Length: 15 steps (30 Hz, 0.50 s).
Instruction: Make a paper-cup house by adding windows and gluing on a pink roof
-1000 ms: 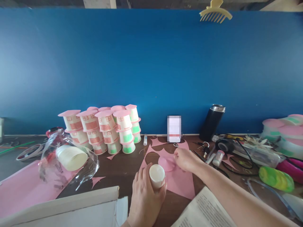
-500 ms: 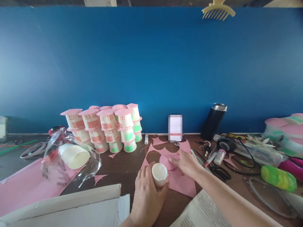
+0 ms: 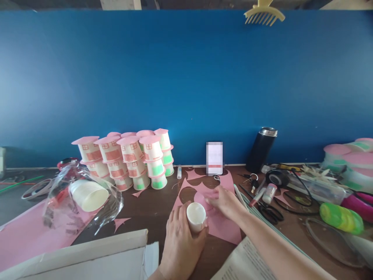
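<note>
My left hand (image 3: pixel 183 237) is wrapped around a white paper cup (image 3: pixel 196 217), whose open mouth faces up. Just right of the cup, a round pink paper piece (image 3: pixel 201 198) lies over a larger pink sheet (image 3: pixel 224 225) with curved cut-outs. My right hand (image 3: pixel 223 201) has thumb and fingers drawn together at the round piece's right edge; the fingertips are partly hidden. To the left stand stacks of white paper cups (image 3: pixel 129 159) with pink discs between and on top, and red windows and green patches drawn on them.
At left, a plastic bag (image 3: pixel 116 202) holds more cups beside an open white box (image 3: pixel 87 264). A black flask (image 3: pixel 260 151) leans by the blue wall (image 3: pixel 186 77). Keys, scissors (image 3: pixel 271 213), a marker and cables crowd the right. A printed page (image 3: pixel 241 264) lies under my right forearm.
My right hand has drawn its fingers together on the round pink paper and shifted slightly left. The left hand keeps its hold on the cup. The whole view has moved a little.
</note>
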{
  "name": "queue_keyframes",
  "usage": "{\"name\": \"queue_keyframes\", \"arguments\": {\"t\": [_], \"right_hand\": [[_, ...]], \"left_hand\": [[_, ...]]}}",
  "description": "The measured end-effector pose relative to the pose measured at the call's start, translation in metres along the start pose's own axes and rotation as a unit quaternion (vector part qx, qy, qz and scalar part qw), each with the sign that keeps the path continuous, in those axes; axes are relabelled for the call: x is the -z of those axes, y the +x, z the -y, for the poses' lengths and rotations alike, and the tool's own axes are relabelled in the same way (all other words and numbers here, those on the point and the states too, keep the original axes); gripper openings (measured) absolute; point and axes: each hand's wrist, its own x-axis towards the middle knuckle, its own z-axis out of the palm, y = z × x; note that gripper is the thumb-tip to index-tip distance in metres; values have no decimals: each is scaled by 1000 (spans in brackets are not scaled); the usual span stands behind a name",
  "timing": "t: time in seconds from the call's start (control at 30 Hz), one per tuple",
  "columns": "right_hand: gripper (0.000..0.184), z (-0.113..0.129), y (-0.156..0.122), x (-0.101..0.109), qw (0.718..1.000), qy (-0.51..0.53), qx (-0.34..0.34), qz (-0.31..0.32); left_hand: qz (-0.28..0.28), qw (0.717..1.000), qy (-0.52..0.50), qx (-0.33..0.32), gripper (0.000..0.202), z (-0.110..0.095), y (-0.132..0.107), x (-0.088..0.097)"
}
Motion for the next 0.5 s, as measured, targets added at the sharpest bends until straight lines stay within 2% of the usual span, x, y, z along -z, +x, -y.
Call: {"name": "queue_keyframes", "arguments": {"t": [0.1,0.2,0.27,0.4,0.5], "right_hand": [[39,-5,1,3,1000,11,10,-8],[43,-6,0,9,999,15,35,-10],[55,-4,-3,13,998,11,68,4],[90,9,-12,18,988,-25,140,57],[94,21,-14,18,978,-62,176,92]], "left_hand": [[-1,1000,-5,2,43,1,-1,-2],[9,1000,-12,3,43,0,-2,-2],[16,1000,-15,6,45,0,-2,-3],[33,999,-19,7,47,1,-2,-3],[35,999,-21,-2,48,4,-2,-4]]}}
